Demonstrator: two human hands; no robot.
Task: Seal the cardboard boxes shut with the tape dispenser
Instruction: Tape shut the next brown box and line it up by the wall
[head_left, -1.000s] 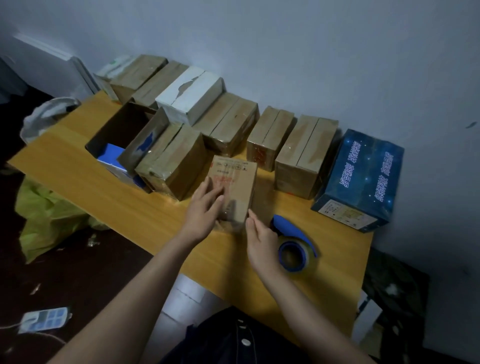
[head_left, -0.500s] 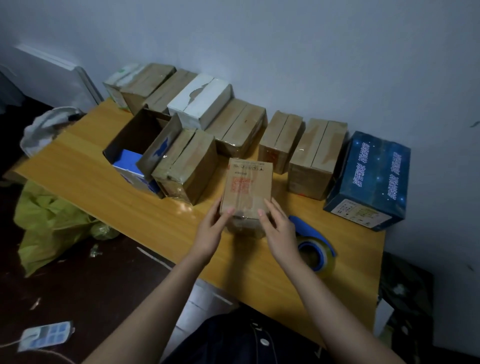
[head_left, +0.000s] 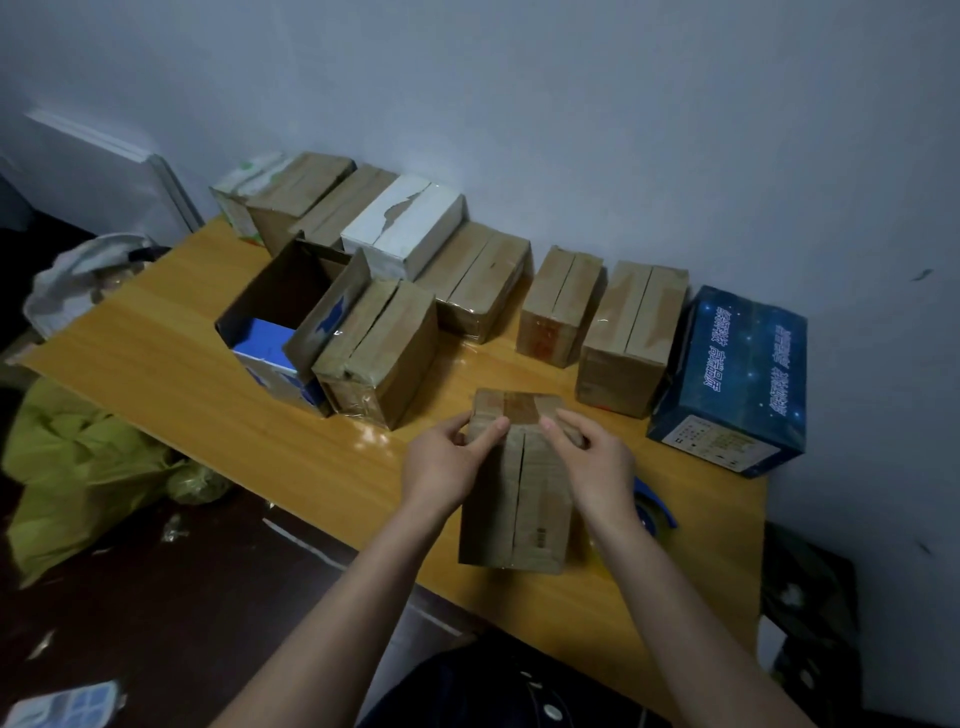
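Observation:
A small brown cardboard box is held over the front of the wooden table, its flap seam facing me. My left hand grips its upper left edge, thumb on the seam face. My right hand grips the upper right edge the same way. The blue tape dispenser with a clear tape roll lies on the table just right of the box, mostly hidden behind my right wrist.
Several closed brown boxes and a white box line the wall. An open box holding a blue carton stands at the left. A dark blue printed box sits at the right. A yellow bag lies on the floor.
The box has been lifted toward me and turned so its seam side faces me. Both hands moved from its lower edge to gripping its upper sides. My right wrist now covers the dispenser.

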